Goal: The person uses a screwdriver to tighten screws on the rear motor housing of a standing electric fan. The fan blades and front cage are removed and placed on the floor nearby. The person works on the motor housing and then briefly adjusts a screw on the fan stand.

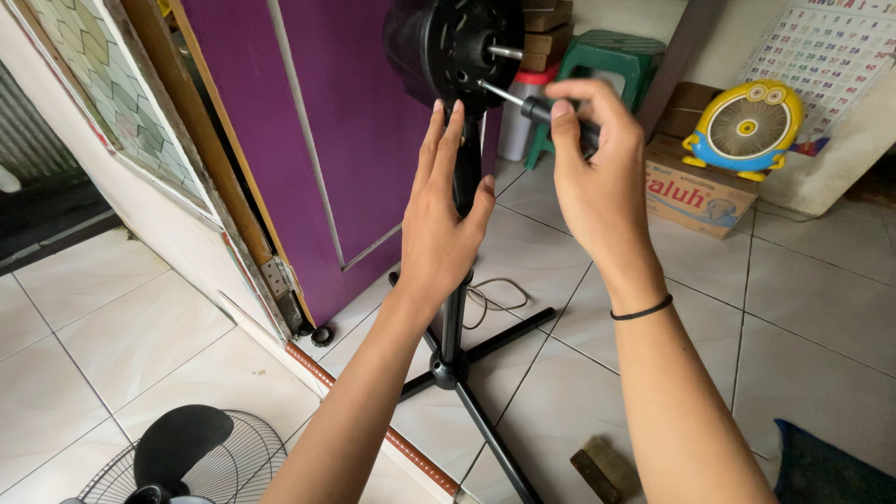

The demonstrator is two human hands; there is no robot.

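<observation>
Two hands up at a black stand fan motor housing (457, 47) in the head view. Left hand (443, 219) is open, fingers straight, resting against the fan's upright pole (455, 308) just below the housing. Right hand (597, 177) is closed around a black-handled screwdriver (541, 110), its tip at the housing face. Fan grille and blade (182, 457) lie on the tiled floor (821, 308), bottom left, well apart.

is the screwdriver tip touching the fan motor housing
Touching: in the head view the screwdriver, gripped by the right hand, has its shaft tip meeting the face of the black motor housing.
</observation>
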